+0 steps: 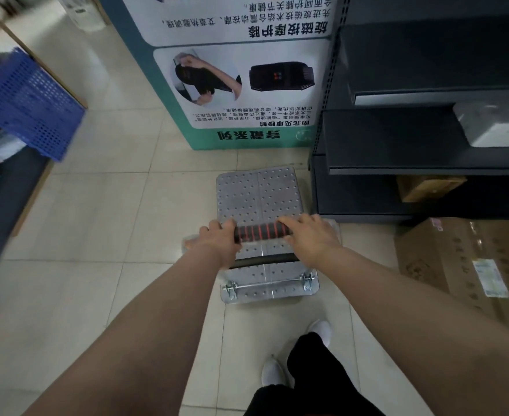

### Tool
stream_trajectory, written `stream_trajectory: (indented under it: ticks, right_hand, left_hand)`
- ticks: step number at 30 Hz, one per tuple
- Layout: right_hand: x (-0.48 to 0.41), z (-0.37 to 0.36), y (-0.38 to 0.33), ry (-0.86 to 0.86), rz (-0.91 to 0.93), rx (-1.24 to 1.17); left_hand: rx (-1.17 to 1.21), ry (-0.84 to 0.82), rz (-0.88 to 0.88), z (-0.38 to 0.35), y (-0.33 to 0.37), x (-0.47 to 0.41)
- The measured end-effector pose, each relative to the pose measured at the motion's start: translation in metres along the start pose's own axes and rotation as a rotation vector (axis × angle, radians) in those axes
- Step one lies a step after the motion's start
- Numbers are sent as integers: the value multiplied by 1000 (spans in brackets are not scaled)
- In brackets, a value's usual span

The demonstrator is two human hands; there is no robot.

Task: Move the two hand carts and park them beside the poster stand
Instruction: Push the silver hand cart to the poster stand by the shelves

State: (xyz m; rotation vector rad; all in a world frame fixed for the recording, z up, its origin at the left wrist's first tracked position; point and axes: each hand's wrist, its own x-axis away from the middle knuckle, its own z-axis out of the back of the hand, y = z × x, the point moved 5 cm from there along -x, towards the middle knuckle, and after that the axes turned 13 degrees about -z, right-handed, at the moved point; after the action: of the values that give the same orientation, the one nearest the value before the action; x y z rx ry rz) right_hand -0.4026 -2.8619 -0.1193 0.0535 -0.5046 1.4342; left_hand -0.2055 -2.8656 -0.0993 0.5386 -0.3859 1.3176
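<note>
While both hands grip its handle (260, 231), cart (259, 193) points lengthwise toward poster stand (238, 70).

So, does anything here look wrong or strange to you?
Nothing looks damaged or spilled. One oddity: the poster text reads mirrored and upside down. Both hands, left and right, grip the cart handle, and the cart sits straight on the floor.

Floor: pale square tiles (103, 211), grey grout lines.
On it, centre: hand cart (259, 196), deck flat.
Beyond: poster stand (235, 85).
Right: dark shelving (397, 139), cardboard box (457, 259).
</note>
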Motion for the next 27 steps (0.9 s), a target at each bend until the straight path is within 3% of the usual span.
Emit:
stream_trajectory:
  ticks: [11, 17, 27]
  right_hand:
    - [-73, 33, -5, 36, -90, 30]
    - [-88, 46, -18, -16, -239, -4]
    - [-89, 51, -45, 17, -219, 1]
  left_hand:
    - [60, 80, -22, 44, 1, -67]
    - [70, 28, -116, 61, -12, -107]
    - [-65, 67, -381, 67, -15, -110]
